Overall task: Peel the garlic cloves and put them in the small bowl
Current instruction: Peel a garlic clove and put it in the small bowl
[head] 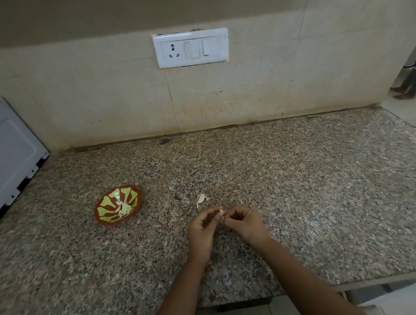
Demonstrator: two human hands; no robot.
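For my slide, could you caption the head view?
Left hand and right hand peel a garlic clove near the small bowl.

Speckled granite countertop [297, 189], pink-grey, runs edge to edge. Beige tiled wall [105, 90] behind it, grime along the joint where they meet. White switch plate [190, 48] on the wall, upper centre, slightly crooked: three-pin socket [172, 51] on its left, two rocker switches [206, 47] on its right. Red-brown specks [217, 92] on the tile below the plate. Small dark chip [164, 141] at the wall base. White metal appliance panel [11, 150] at far left, standing on the counter. Pale floor [408, 112] past the wall's right end; the dark shapes there are too small to identify.
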